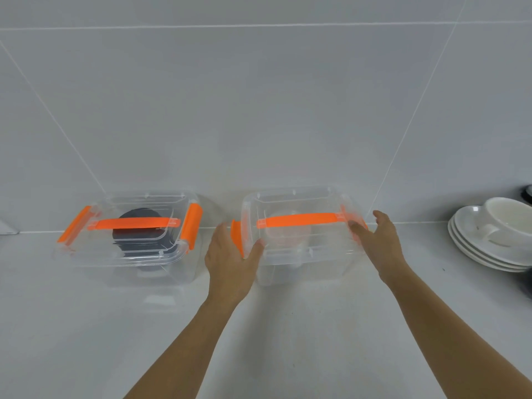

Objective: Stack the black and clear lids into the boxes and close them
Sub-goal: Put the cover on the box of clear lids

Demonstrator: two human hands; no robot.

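Right box [302, 249] between both hands

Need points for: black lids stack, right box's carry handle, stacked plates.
black lids [144, 240]: head view, dark top face seen through the left box's cover.
right box's carry handle [299, 219]: head view, middle of the orange strap on the cover.
stacked plates [472, 249]: head view, rim of the top plate, far right.

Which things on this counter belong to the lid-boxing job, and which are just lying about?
Job:
- left box, holding the black lids
- right box, holding the clear lids, cover on
- left hand and right hand, at the right box's side latches

Lying about:
- stacked white plates
- white cup on them
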